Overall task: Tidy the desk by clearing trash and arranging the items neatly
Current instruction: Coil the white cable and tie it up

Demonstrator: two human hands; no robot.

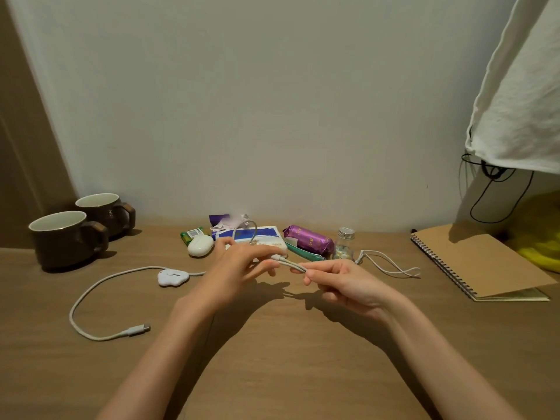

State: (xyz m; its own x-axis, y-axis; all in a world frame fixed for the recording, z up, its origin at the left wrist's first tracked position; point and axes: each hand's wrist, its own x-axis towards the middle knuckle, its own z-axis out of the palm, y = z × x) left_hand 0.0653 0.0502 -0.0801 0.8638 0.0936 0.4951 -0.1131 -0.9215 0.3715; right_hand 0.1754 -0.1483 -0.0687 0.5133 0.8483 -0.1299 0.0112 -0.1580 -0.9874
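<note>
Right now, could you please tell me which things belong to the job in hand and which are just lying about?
In hand: white cable, held between left hand and right hand; cloud-shaped clip on it.
Lying about: front mug, back mug, notebook, purple packet, small jar, batteries.

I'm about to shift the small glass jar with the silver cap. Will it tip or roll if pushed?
The jar stands upright, narrow and tall, so a high push would likely tip it. Its round body would then probably roll. It looks like glass, so possibly fragile; the purple packet beside it might stop it.
</note>
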